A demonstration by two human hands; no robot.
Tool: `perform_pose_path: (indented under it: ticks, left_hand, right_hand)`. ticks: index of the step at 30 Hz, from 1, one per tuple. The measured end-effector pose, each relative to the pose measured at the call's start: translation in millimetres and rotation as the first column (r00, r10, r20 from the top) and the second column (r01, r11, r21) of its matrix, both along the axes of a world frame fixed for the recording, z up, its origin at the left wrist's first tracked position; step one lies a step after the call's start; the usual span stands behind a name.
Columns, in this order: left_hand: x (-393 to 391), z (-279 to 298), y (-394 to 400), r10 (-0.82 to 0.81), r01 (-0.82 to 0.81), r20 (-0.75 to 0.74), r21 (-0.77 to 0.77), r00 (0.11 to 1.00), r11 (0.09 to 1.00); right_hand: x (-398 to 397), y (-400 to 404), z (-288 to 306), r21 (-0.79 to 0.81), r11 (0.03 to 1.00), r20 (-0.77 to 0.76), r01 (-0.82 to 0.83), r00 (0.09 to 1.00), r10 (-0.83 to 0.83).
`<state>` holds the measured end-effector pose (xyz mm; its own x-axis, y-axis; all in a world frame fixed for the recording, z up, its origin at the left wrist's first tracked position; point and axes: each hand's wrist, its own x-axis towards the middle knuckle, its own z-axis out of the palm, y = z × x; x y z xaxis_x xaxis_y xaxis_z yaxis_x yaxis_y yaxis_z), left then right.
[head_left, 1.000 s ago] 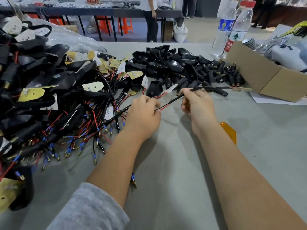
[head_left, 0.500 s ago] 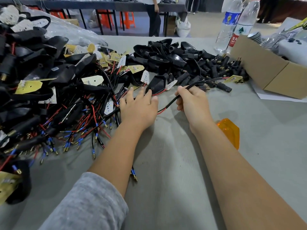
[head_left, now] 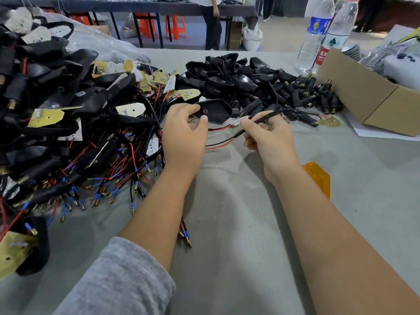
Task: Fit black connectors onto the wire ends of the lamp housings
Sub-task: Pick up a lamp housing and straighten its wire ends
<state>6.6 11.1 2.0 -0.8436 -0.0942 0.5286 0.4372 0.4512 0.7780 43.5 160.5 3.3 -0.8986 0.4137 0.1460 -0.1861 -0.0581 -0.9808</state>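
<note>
Wires, housings and connectors cover the top half of the frame, and both my hands sit in the middle of it. My left hand [head_left: 184,137] pinches the near edge of a black lamp housing [head_left: 213,113] between thumb and fingertips; the housing sits at the front of the centre pile. My right hand [head_left: 268,139] is curled round a black sleeved cable [head_left: 268,117] that runs up and to the right toward a small yellow board [head_left: 329,121] lying on the grey table [head_left: 238,223]. Red and black wires [head_left: 220,142] stretch between my two hands, just above the cloth.

Loose black connectors [head_left: 304,94] with brass ends are heaped at the upper right of centre, just beside a cardboard box [head_left: 372,96]. Bare black housings are piled [head_left: 227,73] behind my left hand. A big tangle [head_left: 68,123] of housings, yellow boards and red and black wires with blue-tipped ends fills the left side of the frame.

An orange lens [head_left: 318,178] lies on the table, partly hidden behind my right forearm. Two water bottles [head_left: 327,35] stand at the upper right, behind the box. My left forearm comes out of a grey sleeve [head_left: 118,280] at the bottom left
</note>
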Motion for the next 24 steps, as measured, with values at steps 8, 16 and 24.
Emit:
perform_pose_path:
  ticks: [8,16,24]
  left_hand:
    - [1.8,-2.8,3.4,-0.105,0.104,0.180,0.014,0.978,0.994]
    - [0.0,-11.1,8.9,-0.107,0.201,0.261,-0.366,0.959,0.909]
    - [-2.3,-11.5,10.2,-0.106,0.171,0.232,-0.282,0.967,0.944]
  right_hand:
    - [1.2,-1.1,-0.2,-0.029,0.987,0.030,-0.159,0.987,0.160]
    - [2.5,-1.5,0.9,-0.045,0.987,0.042,-0.153,0.987,0.155]
    - [7.1,-5.7,4.0,-0.146,0.985,-0.006,-0.096,0.995,0.096]
